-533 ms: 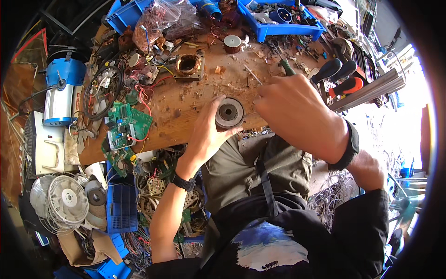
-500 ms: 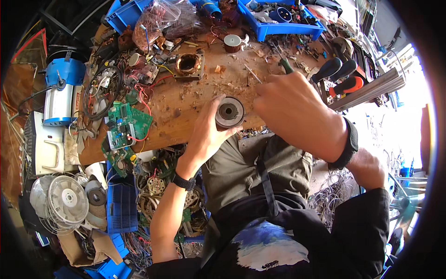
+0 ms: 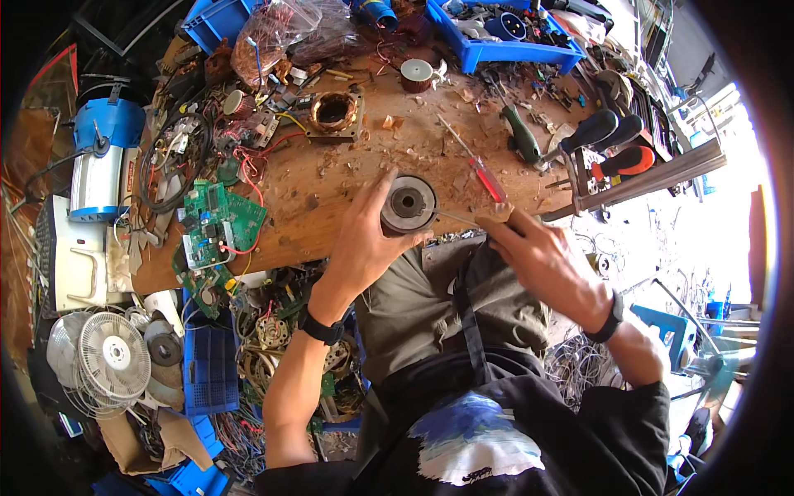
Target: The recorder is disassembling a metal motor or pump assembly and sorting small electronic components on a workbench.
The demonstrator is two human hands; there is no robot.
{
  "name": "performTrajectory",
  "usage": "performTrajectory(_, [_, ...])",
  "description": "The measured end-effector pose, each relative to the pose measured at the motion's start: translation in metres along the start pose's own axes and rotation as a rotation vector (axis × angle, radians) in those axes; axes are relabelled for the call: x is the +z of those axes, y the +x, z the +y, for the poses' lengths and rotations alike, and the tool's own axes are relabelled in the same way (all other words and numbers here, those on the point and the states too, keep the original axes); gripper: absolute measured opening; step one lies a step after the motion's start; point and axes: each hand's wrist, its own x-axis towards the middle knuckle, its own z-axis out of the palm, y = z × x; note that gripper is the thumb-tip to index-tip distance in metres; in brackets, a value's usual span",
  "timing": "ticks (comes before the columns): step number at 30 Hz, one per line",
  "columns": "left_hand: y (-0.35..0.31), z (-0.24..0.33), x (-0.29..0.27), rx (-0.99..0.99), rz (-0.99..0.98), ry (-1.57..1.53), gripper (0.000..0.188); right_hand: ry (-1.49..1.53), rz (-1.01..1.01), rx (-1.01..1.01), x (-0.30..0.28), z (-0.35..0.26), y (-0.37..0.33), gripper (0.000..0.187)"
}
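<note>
My left hand point(image 3: 364, 221) is closed around a round metal motor part point(image 3: 408, 203) with a dark hole in its middle, held flat face up at the bench edge. From the right, my right hand point(image 3: 542, 252) grips a thin-shafted screwdriver point(image 3: 456, 217), its handle mostly covered by the fingers. The tip reaches the part's right rim; whether it touches is hard to tell. Just beyond my right hand lies a screwdriver with a clear red handle point(image 3: 488, 179). A green-handled tool point(image 3: 521, 135) rests farther back.
Scraps litter the wooden bench point(image 3: 322, 207). A copper-wound stator point(image 3: 335, 116) and a white-topped cylinder point(image 3: 415, 75) stand at the back, near a blue tray point(image 3: 521, 54). Green circuit boards point(image 3: 219, 223) lie left. Several dark-handled tools stand by metal bars point(image 3: 653, 179) at right.
My right hand has come down and toward me, uncovering the red-handled screwdriver. The shaft now shows at the part's right rim. My left hand keeps its hold, with little movement.
</note>
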Motion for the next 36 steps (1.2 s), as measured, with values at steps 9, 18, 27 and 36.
performTrajectory(9, [0.002, -0.001, -0.001, 0.034, -0.022, 0.059, 0.093, 0.054, 0.019, 0.051, 0.037, 0.004, -0.021, 0.062])
performTrajectory(18, [0.007, -0.002, -0.002, 0.008, -0.053, 0.105, 0.099, 0.222, 0.140, 0.144, 0.063, 0.000, -0.020, 0.056])
performTrajectory(27, [0.004, 0.002, 0.000, -0.019, -0.021, 0.089, 0.092, 0.384, 0.160, 0.195, 0.061, 0.011, -0.027, 0.045])
performTrajectory(36, [0.001, -0.002, 0.002, 0.025, 0.010, 0.210, 0.093, 0.206, 0.255, 0.310, 0.036, 0.051, 0.039, 0.064])
